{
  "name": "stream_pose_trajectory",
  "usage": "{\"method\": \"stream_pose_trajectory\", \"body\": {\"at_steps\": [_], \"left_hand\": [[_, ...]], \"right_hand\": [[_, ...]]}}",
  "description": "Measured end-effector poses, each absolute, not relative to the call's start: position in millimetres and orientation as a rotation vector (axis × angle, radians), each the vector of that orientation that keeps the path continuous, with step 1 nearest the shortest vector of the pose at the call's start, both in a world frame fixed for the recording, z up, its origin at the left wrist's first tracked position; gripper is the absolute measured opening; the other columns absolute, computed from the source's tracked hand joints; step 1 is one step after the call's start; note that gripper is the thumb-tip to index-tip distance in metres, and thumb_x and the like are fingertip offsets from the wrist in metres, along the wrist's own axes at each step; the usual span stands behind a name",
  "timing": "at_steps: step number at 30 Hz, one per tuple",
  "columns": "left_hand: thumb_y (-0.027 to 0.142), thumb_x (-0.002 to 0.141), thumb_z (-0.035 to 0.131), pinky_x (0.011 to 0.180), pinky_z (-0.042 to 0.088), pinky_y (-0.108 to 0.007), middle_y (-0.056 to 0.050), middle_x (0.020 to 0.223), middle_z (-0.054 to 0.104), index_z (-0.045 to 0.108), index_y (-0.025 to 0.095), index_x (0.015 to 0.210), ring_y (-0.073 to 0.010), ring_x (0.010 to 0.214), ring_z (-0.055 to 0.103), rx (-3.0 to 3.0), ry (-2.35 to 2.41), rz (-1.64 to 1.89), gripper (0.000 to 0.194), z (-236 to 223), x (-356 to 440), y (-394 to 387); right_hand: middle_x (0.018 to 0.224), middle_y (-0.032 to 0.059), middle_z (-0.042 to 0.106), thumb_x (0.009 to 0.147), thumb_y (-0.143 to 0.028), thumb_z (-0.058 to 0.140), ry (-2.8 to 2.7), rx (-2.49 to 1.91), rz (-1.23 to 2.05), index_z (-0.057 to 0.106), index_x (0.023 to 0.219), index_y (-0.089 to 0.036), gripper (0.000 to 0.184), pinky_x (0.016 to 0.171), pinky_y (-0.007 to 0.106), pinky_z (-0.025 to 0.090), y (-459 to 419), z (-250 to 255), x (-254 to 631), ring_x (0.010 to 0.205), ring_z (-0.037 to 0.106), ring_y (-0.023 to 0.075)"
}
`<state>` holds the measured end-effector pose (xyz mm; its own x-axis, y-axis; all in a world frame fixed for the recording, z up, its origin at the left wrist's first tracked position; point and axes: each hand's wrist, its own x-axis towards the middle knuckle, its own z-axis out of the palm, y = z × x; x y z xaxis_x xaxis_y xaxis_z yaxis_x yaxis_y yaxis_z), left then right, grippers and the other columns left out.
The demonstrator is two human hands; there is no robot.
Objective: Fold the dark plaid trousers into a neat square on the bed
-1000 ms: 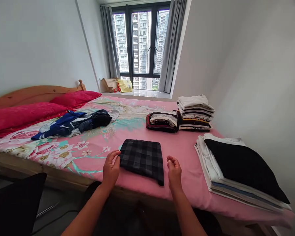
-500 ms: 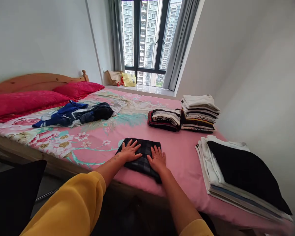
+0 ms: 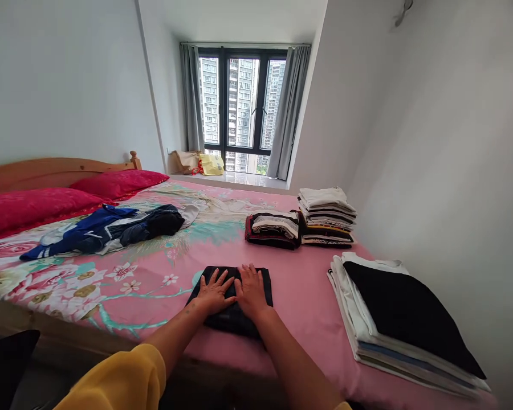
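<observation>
A dark folded garment (image 3: 233, 322), checked in black and grey, lies flat near the front edge of the bed (image 3: 299, 319). My left hand (image 3: 216, 293) rests on its left half, palm down with fingers spread. Beside it, my right hand (image 3: 252, 290) lies flat on the upper middle of the cloth, its fingers outstretched. The thumbs almost meet. Neither hand grips anything, and both cover part of the garment.
To the right sits a stack of larger folded clothes (image 3: 367, 319), a black piece on top. Behind are a tall folded stack (image 3: 327, 219) and a lower one (image 3: 273, 230). Crumpled clothes (image 3: 123, 228) lie at left, near red pillows (image 3: 119, 183). Bags (image 3: 211, 164) stand by the window.
My right hand has slid left and away from me across the garment, closer to my left hand. My view has tilted up, so more of the window and ceiling shows.
</observation>
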<state>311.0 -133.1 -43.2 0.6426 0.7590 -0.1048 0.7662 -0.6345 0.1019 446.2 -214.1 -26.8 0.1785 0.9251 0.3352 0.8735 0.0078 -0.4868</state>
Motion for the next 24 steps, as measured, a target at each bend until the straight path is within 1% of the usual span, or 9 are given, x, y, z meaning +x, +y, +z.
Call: {"method": "stream_pose_trajectory", "body": {"at_steps": [3,5,7,10,14,17,20,22,24], "left_hand": [[0.052,0.084,0.038,0.098,-0.003,-0.069,-0.004,0.153,0.012,0.027,0.027,0.143,-0.0368,0.138,0.0,2.73,1.24,-0.015,0.065,-40.4,309.4,-135.2],[0.056,0.082,0.04,0.099,-0.004,-0.069,-0.004,0.152,0.014,0.029,0.028,0.143,-0.0371,0.138,0.001,2.722,1.25,0.007,0.068,-39.1,308.4,-135.9],[0.063,0.077,0.043,0.099,-0.007,-0.069,-0.004,0.152,0.014,0.03,0.029,0.142,-0.0368,0.138,0.0,2.693,1.263,-0.004,0.074,-38.6,307.6,-136.0],[0.066,0.075,0.041,0.099,-0.01,-0.067,-0.002,0.152,0.011,0.027,0.03,0.143,-0.0343,0.139,-0.004,2.663,1.271,-0.021,0.078,-38.0,305.7,-137.2],[0.066,0.075,0.04,0.1,-0.01,-0.066,-0.002,0.152,0.01,0.027,0.029,0.143,-0.0333,0.139,-0.005,2.637,1.284,-0.022,0.079,-34.2,303.0,-142.8],[0.065,0.074,0.042,0.101,-0.01,-0.066,-0.003,0.152,0.011,0.028,0.029,0.143,-0.0336,0.139,-0.003,2.622,1.286,-0.008,0.078,-27.3,303.1,-146.5],[0.06,0.073,0.048,0.104,-0.002,-0.064,-0.002,0.15,0.02,0.037,0.029,0.139,-0.0327,0.139,0.005,2.584,1.281,0.121,0.073,-21.1,298.7,-146.6],[0.055,0.078,0.045,0.109,0.008,-0.057,-0.003,0.146,0.032,0.047,0.027,0.133,-0.028,0.139,0.015,2.531,1.344,0.382,0.061,-25.1,286.4,-146.4],[0.051,0.084,0.036,0.111,0.018,-0.046,-0.004,0.143,0.039,0.052,0.024,0.128,-0.0227,0.137,0.023,2.423,1.495,0.749,0.054,-41.2,263.6,-149.1]], "right_hand": [[0.145,0.003,0.035,0.094,-0.039,0.023,-1.894,-1.832,0.184,0.036,0.138,-0.023,0.049,0.112,0.048,0.002,-195.9,-25.6,437.5,0.139,0.014,0.0187],[0.148,0.005,0.029,0.093,-0.045,0.024,-1.896,-1.993,0.27,0.033,0.14,-0.022,0.053,0.11,0.051,-0.002,-190.6,-36.3,451.0,0.139,0.013,0.0201],[0.151,0.0072,0.019,0.091,-0.051,0.025,-1.775,-2.198,0.282,0.027,0.142,-0.02,0.06,0.109,0.053,-0.003,-193.5,-50.1,475.5,0.139,0.009,0.0214],[0.151,0.0096,0.015,0.09,-0.053,0.025,-1.586,-2.407,0.299,0.021,0.144,-0.019,0.064,0.108,0.057,0.003,-212.2,-69.0,514.3,0.139,0.011,0.0246],[0.149,0.0071,0.024,0.091,-0.051,0.02,-1.557,-2.365,0.154,0.032,0.141,-0.018,0.062,0.109,0.053,0.007,-248.7,-88.9,538.6,0.138,0.015,0.0251],[0.147,0.0068,0.029,0.091,-0.043,0.02,-1.532,-2.353,0.077,0.036,0.139,-0.017,0.057,0.11,0.051,0.012,-270.5,-97.4,535.0,0.137,0.021,0.0253],[0.145,0.007,0.033,0.089,-0.038,0.023,-1.511,-2.406,0.005,0.04,0.137,-0.017,0.055,0.109,0.05,0.018,-284.4,-99.4,525.8,0.135,0.026,0.0254],[0.143,0.0063,0.035,0.088,-0.037,0.025,-1.516,-2.427,-0.008,0.042,0.136,-0.019,0.054,0.108,0.05,0.022,-292.5,-101.0,521.1,0.134,0.029,0.0255],[0.141,0.0063,0.039,0.087,-0.036,0.028,-1.515,-2.432,-0.031,0.047,0.133,-0.021,0.052,0.106,0.051,0.027,-301.6,-105.9,517.1,0.132,0.033,0.0264]]}}
